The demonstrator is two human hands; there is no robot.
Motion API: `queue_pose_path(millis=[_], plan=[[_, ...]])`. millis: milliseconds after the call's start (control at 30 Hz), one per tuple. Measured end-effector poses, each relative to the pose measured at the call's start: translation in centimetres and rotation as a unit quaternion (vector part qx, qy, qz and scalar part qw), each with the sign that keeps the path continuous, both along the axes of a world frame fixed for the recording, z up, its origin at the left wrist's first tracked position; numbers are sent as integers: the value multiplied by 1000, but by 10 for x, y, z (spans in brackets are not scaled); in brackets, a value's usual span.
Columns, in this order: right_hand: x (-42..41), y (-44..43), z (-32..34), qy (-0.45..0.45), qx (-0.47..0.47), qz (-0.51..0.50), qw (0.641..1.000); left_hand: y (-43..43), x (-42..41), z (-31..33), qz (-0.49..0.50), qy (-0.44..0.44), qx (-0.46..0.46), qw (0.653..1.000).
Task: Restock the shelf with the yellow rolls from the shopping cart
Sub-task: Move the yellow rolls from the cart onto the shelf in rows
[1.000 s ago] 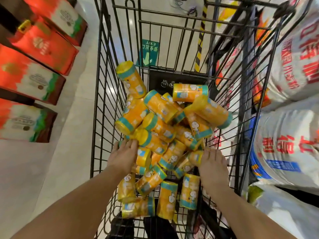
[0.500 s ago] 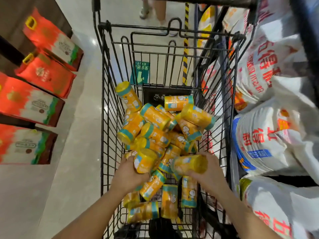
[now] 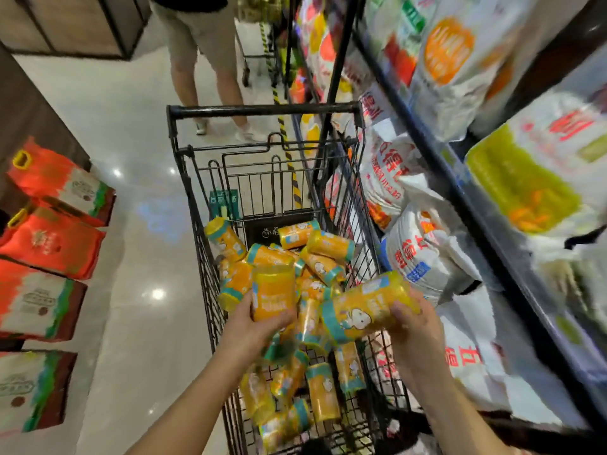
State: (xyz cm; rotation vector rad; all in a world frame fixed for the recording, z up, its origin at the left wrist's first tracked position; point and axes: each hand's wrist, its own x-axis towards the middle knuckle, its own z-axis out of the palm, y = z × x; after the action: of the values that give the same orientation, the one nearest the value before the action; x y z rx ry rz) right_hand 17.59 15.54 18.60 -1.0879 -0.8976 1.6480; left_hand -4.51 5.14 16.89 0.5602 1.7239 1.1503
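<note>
Left roll [image 3: 273, 292], yellow, is standing upright, the left hand [image 3: 259, 326] curling round its lower half. Right roll [image 3: 368, 307] is lying slantwise, the right hand [image 3: 415, 326] gripping its right end. Both are hanging above the pile [image 3: 315, 257] lying in the cart [image 3: 262, 111], which is holding many more. Progress, as judged: early, with no yellow roll showing on the shelf [image 3: 460, 178] and nearly all waiting. The shelf edge is running just right of the cart, with sacks [image 3: 387, 178] crowding it. The floor [image 3: 138, 290] is lying open leftward as far as the red bags [image 3: 56, 241]. A bystander [image 3: 203, 60] is standing beyond the cart.
</note>
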Motion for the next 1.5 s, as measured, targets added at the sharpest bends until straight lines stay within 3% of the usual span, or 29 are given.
queue_pose_path(millis=[167,300,567,900,1233,1500], plan=[[9,-38,49,73,-55,-87,992,-4,7,64,-47,-81,93,991],[20,-66,88,92,-70,-149,982,-7,20,103,-110,-97,139,979],[73,-134,141,85,-79,-164,980,-8,83,153,-227,-136,174,948],[165,-209,208,140,-4,-279,950,-21,204,218,-354,-212,206,887],[286,-319,273,-5,119,-304,945,-83,330,289,-484,-202,249,814],[367,-405,324,-30,195,-341,919,-148,420,348,-535,-160,316,767]])
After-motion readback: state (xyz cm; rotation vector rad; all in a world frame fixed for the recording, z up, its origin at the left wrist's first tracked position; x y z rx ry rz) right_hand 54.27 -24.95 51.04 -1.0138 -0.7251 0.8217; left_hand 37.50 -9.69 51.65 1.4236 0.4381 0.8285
